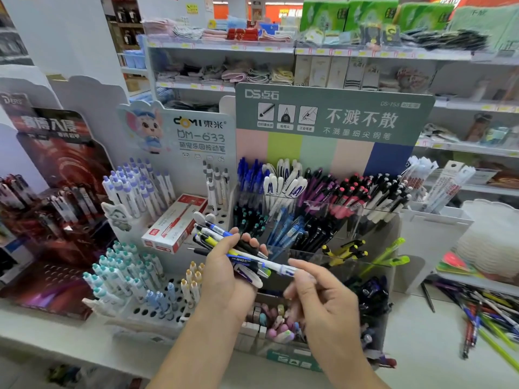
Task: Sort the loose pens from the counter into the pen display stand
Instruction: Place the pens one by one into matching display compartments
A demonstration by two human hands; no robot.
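left hand (224,273) grips pen bundle (224,242) before stand (331,220); right hand (317,293) pinches white pen (276,265) at its tip. more pens (483,307) loose on tabletop (421,341). risk: bundle fans loosely, so pulling one may spill others.

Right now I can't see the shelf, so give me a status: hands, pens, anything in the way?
Left hand grips mixed pen bundle. Right hand pinches white blue-tipped pen. Loose pens pile on counter, right. Clear tiered stand unobstructed.
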